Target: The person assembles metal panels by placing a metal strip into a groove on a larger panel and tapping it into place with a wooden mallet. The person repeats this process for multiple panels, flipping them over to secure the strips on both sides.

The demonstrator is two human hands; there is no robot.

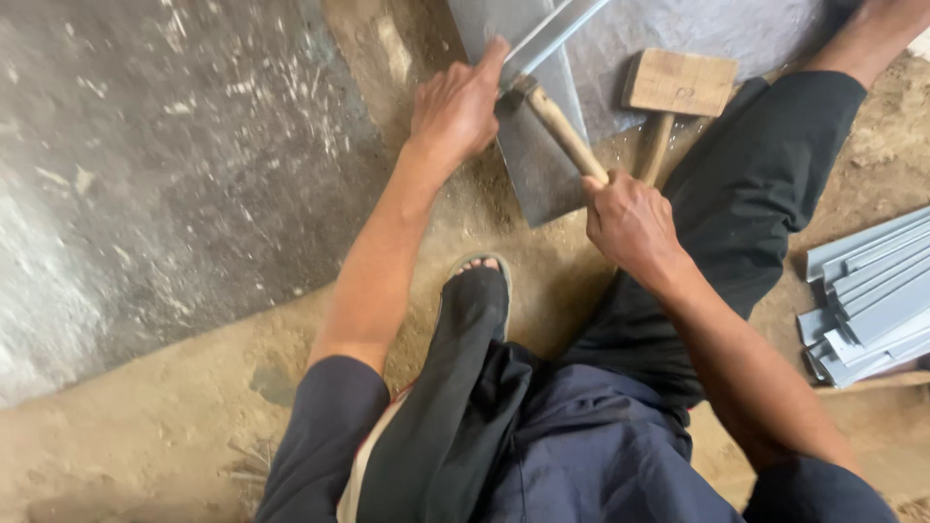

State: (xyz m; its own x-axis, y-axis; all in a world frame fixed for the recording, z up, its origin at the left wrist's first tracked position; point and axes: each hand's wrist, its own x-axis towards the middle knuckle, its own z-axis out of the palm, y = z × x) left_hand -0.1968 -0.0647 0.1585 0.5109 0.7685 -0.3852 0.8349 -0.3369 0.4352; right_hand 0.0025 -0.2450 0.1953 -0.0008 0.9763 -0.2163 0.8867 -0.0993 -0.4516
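Sitting: on bare dirt floor (pixel 174 426)
Sheet: flat grey sheet-metal piece (pixel 538 165) at twelve o'clock; looks thin, stiff, sharp-edged; best pressed flat, away from rims
Stack: folded grey metal strips (pixel 867 295) at three o'clock, well apart
Mallet: square wooden mallet (pixel 673 92) idle beside sheet
Hammer: wooden-handled hammer (pixel 562 131), head on fold
Left hand (pixel 455 107): fingers spread, pinning sheet
Right hand (pixel 630 218): fisted around hammer handle
Room: open leftward

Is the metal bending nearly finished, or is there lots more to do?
A stack of folded grey strips to the right looks done. In hand: the left hand presses a metal sheet by a steel bar while the right hand holds a hammer. This sheet still lies mostly flat. A wooden mallet rests nearby.
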